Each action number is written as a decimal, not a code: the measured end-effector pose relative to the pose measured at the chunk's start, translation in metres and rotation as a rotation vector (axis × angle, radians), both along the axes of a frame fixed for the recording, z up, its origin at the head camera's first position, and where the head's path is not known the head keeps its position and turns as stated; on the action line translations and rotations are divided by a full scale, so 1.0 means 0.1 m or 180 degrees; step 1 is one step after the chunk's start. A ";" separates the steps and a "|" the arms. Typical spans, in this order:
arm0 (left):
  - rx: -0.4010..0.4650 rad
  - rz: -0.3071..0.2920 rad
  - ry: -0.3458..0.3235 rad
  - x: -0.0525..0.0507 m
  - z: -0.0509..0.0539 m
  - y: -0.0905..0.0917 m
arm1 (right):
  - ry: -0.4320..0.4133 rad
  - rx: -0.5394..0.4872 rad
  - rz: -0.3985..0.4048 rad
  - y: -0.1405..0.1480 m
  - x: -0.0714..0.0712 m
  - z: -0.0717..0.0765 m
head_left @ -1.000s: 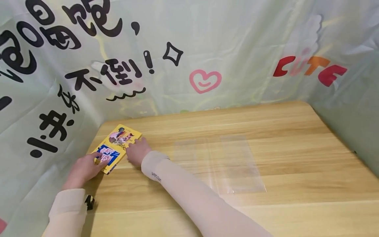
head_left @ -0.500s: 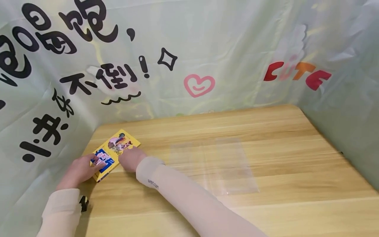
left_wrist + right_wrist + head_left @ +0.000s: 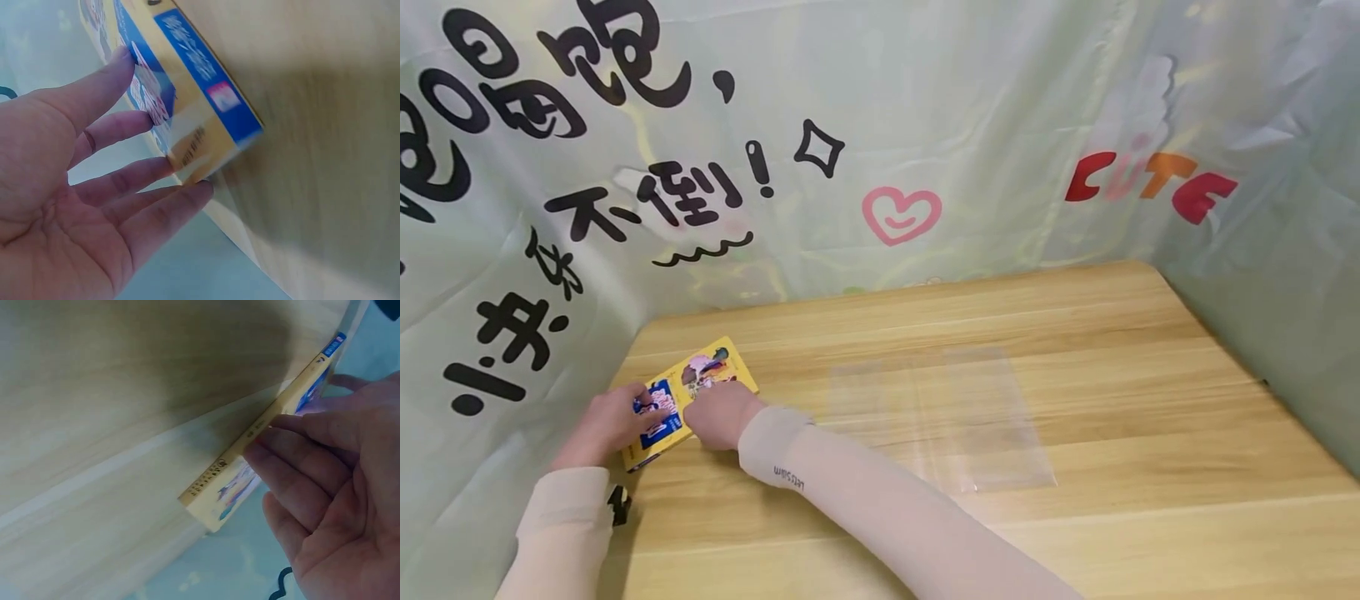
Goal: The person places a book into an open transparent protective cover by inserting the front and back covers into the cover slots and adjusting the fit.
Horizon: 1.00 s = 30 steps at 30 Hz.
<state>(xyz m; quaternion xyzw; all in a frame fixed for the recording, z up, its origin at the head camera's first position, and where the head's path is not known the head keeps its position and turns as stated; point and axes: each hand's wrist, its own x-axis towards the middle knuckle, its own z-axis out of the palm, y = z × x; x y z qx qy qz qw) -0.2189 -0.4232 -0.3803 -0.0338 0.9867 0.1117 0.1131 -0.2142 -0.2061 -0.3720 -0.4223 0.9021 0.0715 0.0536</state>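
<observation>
A yellow book (image 3: 700, 375) with a blue panel and a colourful picture on its cover lies slantwise at the left end of the table. My left hand (image 3: 610, 423) holds its near-left corner; in the left wrist view the thumb is on the cover and other fingertips touch the book's end. On the long near side is my right hand (image 3: 724, 414), gripping the edge and covering part of the cover picture. From the right wrist, the fingers (image 3: 294, 475) of that hand meet the narrow spine, which carries dark print.
Clear plastic sheets or sleeves (image 3: 1000, 425) lie flat on the wooden table (image 3: 1120, 333), right of the book. A pale printed cloth (image 3: 1000, 125) hangs around the back and sides. The table's left edge runs close by the left hand.
The book has turned clockwise, its far end swinging right and its near end shifting left and toward me. Both hands have moved with it, the right one slightly left. The camera view has shifted slightly.
</observation>
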 end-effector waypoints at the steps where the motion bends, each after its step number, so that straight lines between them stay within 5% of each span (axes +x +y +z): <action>1: -0.0008 -0.0001 0.0007 0.00 0.01 0.01 | 0.0009 0.0015 0.0008 -0.01 0.02 0.01; 9: -0.0037 -0.0081 -0.0028 -0.03 0.02 0.06 | -0.0048 -0.0106 0.0092 0.02 0.13 -0.04; 18: 0.0044 -0.0011 -0.0122 -0.04 0.02 0.06 | -0.0630 -0.0487 -0.0197 0.24 0.04 -0.03; 30: 0.0022 -0.0070 -0.0117 -0.05 0.04 0.05 | -0.0495 -0.0458 -0.0332 0.38 -0.12 -0.09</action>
